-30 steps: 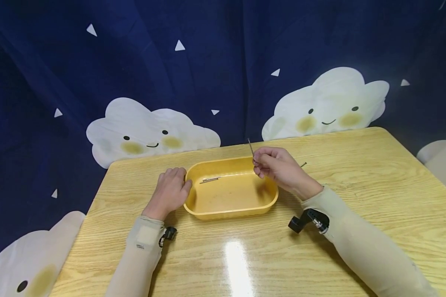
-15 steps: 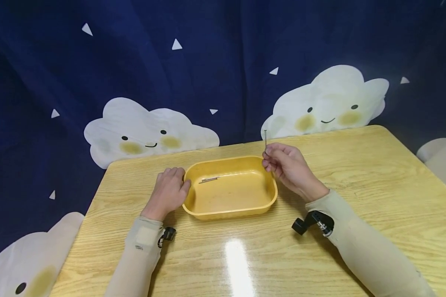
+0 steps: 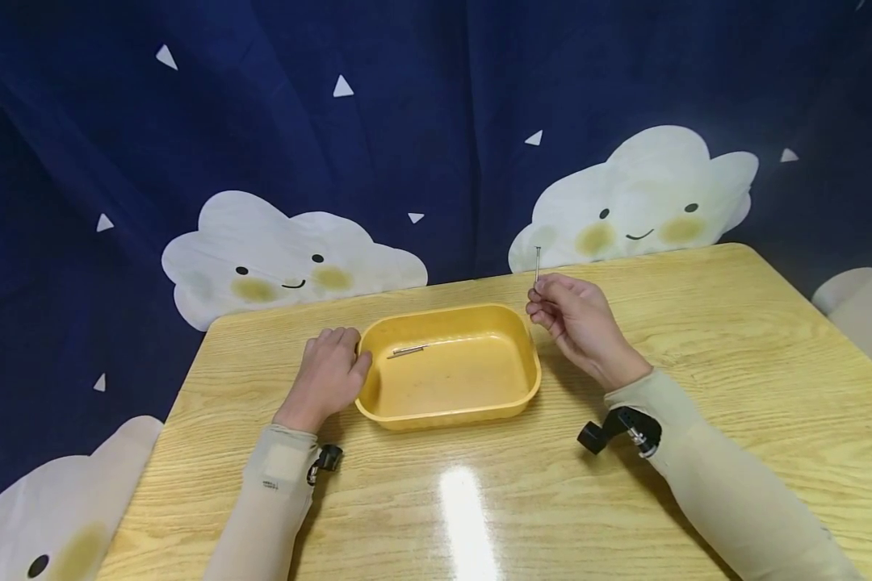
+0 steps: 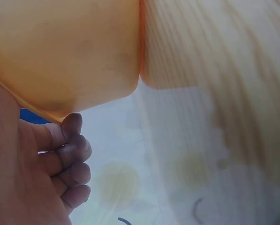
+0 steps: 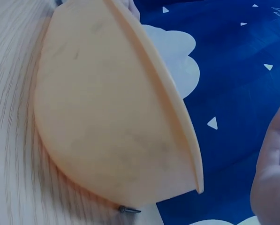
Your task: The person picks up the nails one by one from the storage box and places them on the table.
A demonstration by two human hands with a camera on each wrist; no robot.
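My left hand (image 3: 325, 373) grips the left rim of a yellow plastic tray (image 3: 446, 420); in the left wrist view its fingers are curled against the outside of the tray wall. Between thumb and fingertips, my right hand (image 3: 576, 327) pinches a thin metal nail (image 3: 538, 262), upright with its flat head up, just past the tray's right back corner. A few slim metal nails (image 3: 408, 351) lie inside the tray near its left end; I cannot tell exactly how many. In the right wrist view, the head end of another nail (image 5: 129, 209) shows beside the tray's outer wall.
The tray stands on a light wood-grain table (image 3: 552, 516), whose back edge meets a dark blue curtain (image 3: 436, 121) with cloud prints. Each wrist carries a small black camera; the right one (image 3: 614, 432) juts out low over the tabletop.
My right hand has moved right and slightly back, off the tray, with the nail turning more upright. The loose nail seen behind it earlier is now hidden in the head view. My left hand stays put.
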